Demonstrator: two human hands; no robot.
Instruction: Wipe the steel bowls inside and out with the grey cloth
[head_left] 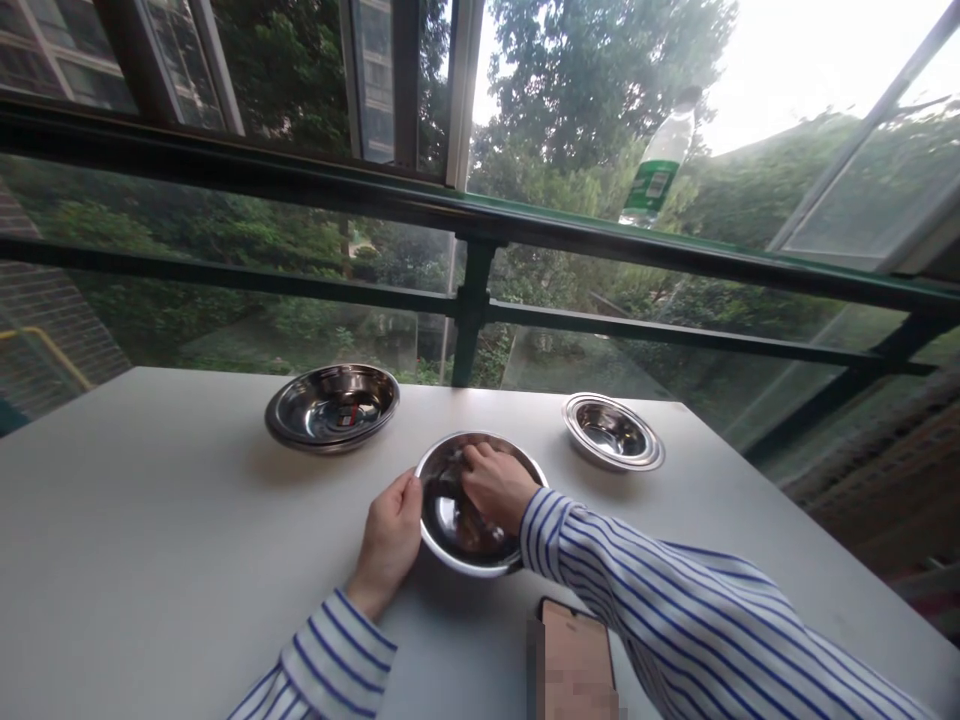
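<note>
One metal bowl [444, 517] is sitting beside the left hand [391, 540], which is gripping its rim and should be bracing it steadily; the right hand [501, 485] is resting inside, fingers curled, any hold unclear.

Daylit windows [462, 100] stand behind a white table [165, 530].
</note>
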